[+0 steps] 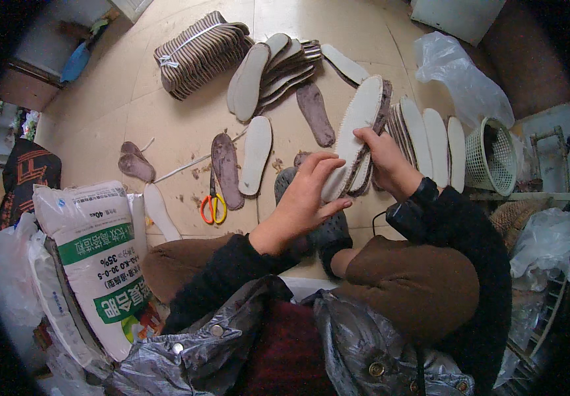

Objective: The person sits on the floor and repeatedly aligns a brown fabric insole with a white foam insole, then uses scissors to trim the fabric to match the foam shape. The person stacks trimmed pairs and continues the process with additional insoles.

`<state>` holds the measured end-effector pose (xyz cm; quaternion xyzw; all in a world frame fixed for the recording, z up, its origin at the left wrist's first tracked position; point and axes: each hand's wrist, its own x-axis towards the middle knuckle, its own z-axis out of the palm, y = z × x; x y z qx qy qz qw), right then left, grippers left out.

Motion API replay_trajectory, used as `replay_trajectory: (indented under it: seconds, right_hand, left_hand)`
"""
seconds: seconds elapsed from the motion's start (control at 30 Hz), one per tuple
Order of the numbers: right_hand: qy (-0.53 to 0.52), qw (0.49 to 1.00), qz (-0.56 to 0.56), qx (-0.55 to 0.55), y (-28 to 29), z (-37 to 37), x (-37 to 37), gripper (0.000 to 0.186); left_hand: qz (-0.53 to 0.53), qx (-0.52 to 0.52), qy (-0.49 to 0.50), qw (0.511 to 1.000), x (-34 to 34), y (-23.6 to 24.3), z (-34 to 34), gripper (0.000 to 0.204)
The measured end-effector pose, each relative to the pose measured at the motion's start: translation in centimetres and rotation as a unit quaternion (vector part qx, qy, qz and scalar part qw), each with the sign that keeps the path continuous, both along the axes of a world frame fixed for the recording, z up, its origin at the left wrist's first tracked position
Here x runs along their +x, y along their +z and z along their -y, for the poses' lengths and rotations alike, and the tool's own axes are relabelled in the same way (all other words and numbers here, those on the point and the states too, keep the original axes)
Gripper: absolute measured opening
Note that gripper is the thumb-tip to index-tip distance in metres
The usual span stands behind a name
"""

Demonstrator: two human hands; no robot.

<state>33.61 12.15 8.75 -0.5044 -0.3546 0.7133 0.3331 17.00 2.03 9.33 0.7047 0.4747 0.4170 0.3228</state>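
The right hand (390,162) is closed around a small stack of white-faced, brown-fleece insoles (359,115), raised above the beige tiled floor (120,115). The left hand (301,198) spreads thumb and fingers about its lower end; whether they grip, I cannot tell. Red-and-yellow-handled scissors (213,194) lie leftward; by the floor's right edge stands a white perforated plastic basket (494,162).

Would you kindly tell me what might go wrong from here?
The held insoles might slip apart, since their edges are not flush in the right hand. The scissors lie on the floor near the left knee, so a shifting leg could perhaps knock them.
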Motion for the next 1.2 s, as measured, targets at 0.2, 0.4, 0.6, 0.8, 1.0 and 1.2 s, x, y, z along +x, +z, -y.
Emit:
replay_trajectory:
  seconds: [0.2, 0.4, 0.6, 0.8, 1.0, 1.2]
  right_hand:
    - [0.015, 0.999, 0.043, 0.005, -0.2, -0.2, 0.2, 0.036]
    - [0.000, 0.998, 0.055, 0.017, 0.1, 0.2, -0.1, 0.036]
    - [0.012, 0.999, 0.037, 0.014, 0.7, 0.4, -0.2, 0.033]
    - [-0.062, 0.998, -0.030, 0.003, 0.1, 0.1, -0.1, 0.029]
    - [-0.058, 0.996, -0.062, -0.010, 0.7, -0.1, 0.6, 0.033]
    - [-0.007, 0.995, -0.099, -0.014, 1.5, 0.3, -0.1, 0.035]
  left_hand:
    - [0.001, -0.014, -0.034, 0.999, -0.2, -0.8, 0.1, 0.052]
    - [-0.025, 0.058, 0.017, 0.998, 0.0, -1.0, 0.3, 0.023]
    - [-0.078, 0.140, 0.070, 0.985, -0.1, -0.8, 0.6, 0.018]
    - [0.006, 0.175, 0.131, 0.976, -0.6, -0.4, 0.8, 0.014]
    - [-0.216, 0.049, 0.240, 0.945, -6.6, -2.0, 0.2, 0.016]
    - [-0.306, 0.033, 0.230, 0.923, -8.6, -2.3, 0.1, 0.042]
